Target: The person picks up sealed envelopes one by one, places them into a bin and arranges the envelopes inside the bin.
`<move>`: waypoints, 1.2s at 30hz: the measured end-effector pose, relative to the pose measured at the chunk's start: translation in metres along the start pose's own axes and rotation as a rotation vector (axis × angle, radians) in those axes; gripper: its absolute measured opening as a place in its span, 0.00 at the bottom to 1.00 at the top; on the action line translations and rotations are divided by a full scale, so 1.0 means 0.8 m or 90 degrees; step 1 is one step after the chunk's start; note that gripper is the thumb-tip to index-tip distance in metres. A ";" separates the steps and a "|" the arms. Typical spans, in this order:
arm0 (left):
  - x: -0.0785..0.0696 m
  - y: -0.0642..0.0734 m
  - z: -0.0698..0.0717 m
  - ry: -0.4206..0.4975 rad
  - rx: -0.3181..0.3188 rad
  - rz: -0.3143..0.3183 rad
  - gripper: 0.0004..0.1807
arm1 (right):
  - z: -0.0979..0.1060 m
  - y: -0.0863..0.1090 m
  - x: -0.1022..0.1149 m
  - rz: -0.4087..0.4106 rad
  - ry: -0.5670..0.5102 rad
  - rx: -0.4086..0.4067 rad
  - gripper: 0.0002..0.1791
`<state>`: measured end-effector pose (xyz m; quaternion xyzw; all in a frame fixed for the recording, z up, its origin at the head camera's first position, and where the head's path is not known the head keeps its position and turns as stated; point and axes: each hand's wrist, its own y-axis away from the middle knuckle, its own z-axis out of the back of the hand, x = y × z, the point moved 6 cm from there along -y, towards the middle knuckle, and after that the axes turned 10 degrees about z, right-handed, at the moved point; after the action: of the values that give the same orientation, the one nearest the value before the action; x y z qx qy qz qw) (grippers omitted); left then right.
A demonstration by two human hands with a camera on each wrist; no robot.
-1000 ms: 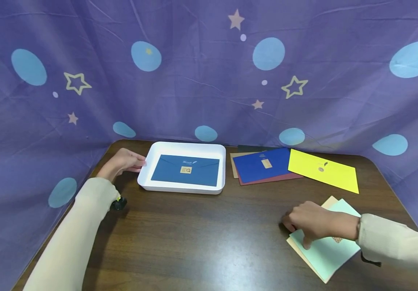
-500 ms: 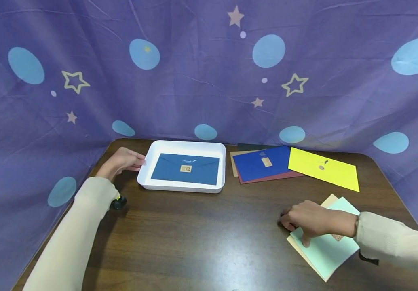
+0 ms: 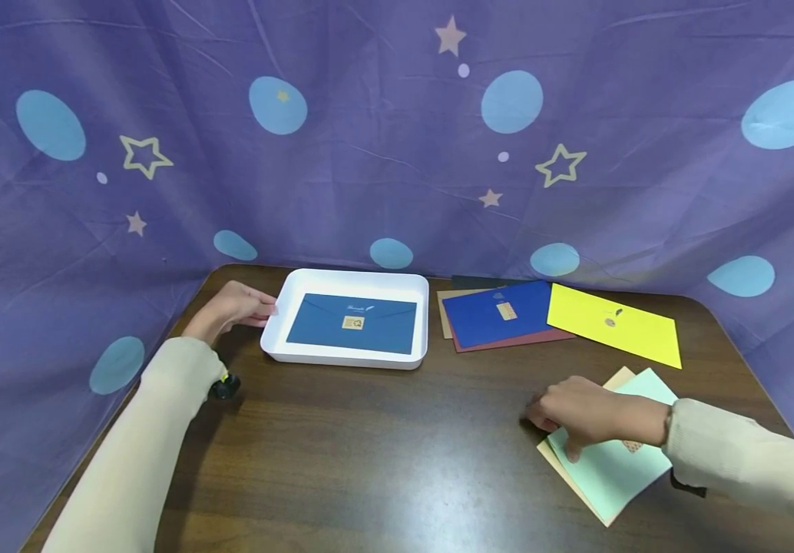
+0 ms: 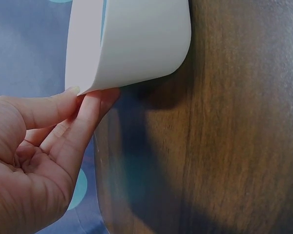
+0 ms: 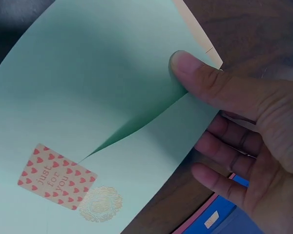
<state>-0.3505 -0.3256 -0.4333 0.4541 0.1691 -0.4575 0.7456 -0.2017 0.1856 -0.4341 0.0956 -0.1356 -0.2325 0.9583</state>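
Note:
My left hand (image 3: 234, 306) pinches the left end of a white tray (image 3: 349, 359); in the left wrist view the thumb lies on the inner side of the rim, fingers outside. A dark blue envelope (image 3: 324, 336) with a sticker lies flat inside. At the right, my right hand (image 3: 585, 411) pinches the edge of a mint green envelope (image 5: 88, 87), thumb on its face and fingers behind. Its flap gapes slightly beside a heart-patterned sticker (image 5: 57, 176). Beneath it lies a cream envelope (image 3: 618, 378); whether the fingers hold that one too is hidden.
Behind the right hand, a royal blue envelope (image 3: 487, 319) overlaps a dark red one (image 3: 514, 340), a tan one (image 3: 447, 322) and a dark green one (image 3: 473, 282). A yellow envelope (image 3: 635, 326) lies beside them. A purple curtain (image 3: 397, 153) hangs behind the wooden table (image 3: 342, 438).
My right hand has moved a little left, and the mint and cream envelopes have shifted with it. The left hand and tray stay in place.

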 end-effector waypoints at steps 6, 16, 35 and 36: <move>0.000 -0.001 0.000 0.002 -0.001 0.004 0.22 | 0.016 -0.009 -0.009 -0.001 0.029 -0.031 0.32; -0.001 0.001 0.000 -0.011 -0.005 0.010 0.22 | 0.035 -0.020 -0.032 -0.035 -0.066 -0.034 0.28; 0.001 0.001 0.000 -0.012 -0.011 0.018 0.22 | 0.071 -0.021 -0.055 0.087 -0.256 -0.057 0.21; 0.001 0.001 0.000 -0.011 -0.011 0.018 0.22 | 0.073 -0.021 -0.057 0.084 -0.261 -0.058 0.20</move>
<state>-0.3498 -0.3258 -0.4335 0.4460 0.1605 -0.4490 0.7575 -0.2650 0.1855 -0.3930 -0.0064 -0.3231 -0.1898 0.9271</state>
